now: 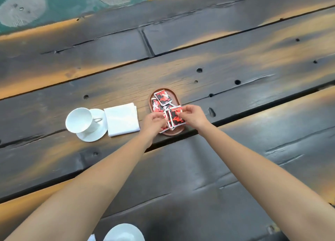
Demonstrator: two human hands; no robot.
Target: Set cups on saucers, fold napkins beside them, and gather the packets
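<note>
Oval brown tray (pixel 175 133), red glossy packets (pixel 162 98) inside.
My left hand (pixel 154 122) and right hand (pixel 193 115) pinch square packets; folded white napkin (pixel 121 119) at nine o'clock.

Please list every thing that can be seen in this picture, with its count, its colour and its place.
table: one, dark wooden planks with orange streaks, fills the view
cup: one, white, on its saucer, left of centre
saucer: one, white, under the cup
napkin: one, white, folded, right of the saucer
tray: one, brown, oval, right of the napkin
packets: several, red, black and white, in the tray; exact count unclear
second dish: one, white, bottom edge, cut off; cup or saucer cannot be told
left hand: at the tray's near end, fingers on the packets
right hand: pinching a packet over the tray
</note>
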